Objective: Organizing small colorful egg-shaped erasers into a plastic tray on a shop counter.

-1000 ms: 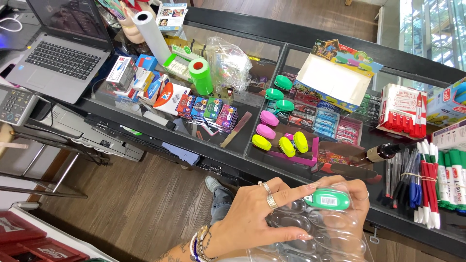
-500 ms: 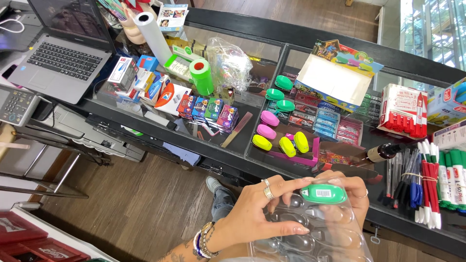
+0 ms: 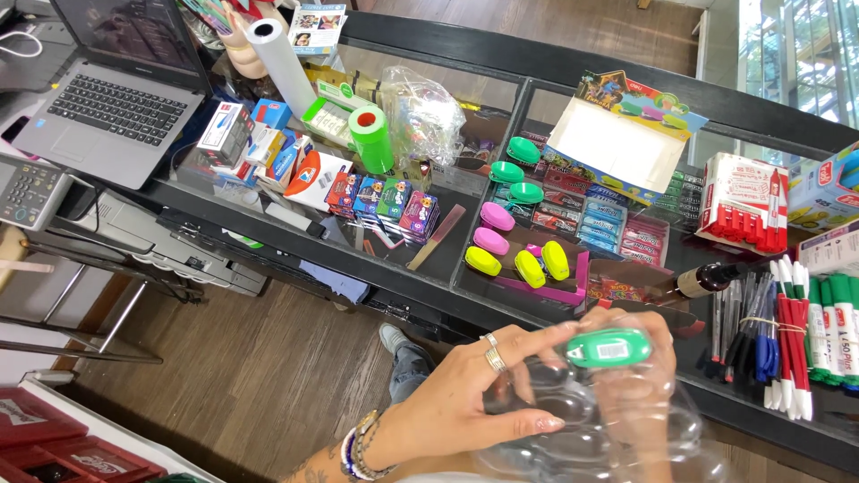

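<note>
**Now: one green case lifted from a clear tray, eight more on the desk**

Seen from above, both hands work at the near edge of a black glass-topped desk. The left hand (image 3: pixel 465 402), wearing rings and wrist bands, has its forefinger stretched out onto a green oval case (image 3: pixel 609 347), with the thumb spread below it against a clear plastic tray (image 3: pixel 582 438). The right hand (image 3: pixel 640 394) sits behind the tray's film, so its grip is hard to read; its fingers seem curled about the case and the tray, but I cannot tell how tightly.

Judging from the layout, the unpacking looks well along: eight cases already lie on the desk and the tray's moulded hollows that show appear empty. This one case is the only one in hand and has not been set down.

Counts, as far as they show:
- Green cases on the desk: three, near the desk's middle, the nearest at (image 3: pixel 525 192).
- Pink cases: two, beginning at (image 3: pixel 497 216).
- Yellow cases: three, one at (image 3: pixel 482 260).
- With the held one, nine cases in all.
- One open white box (image 3: pixel 617 143) toward the far edge.
- One green tape roll (image 3: pixel 370 139).
- One laptop (image 3: pixel 112 98) at the far left corner.
- A bundle of pens (image 3: pixel 787 344) at the right edge, too many to count.
</note>
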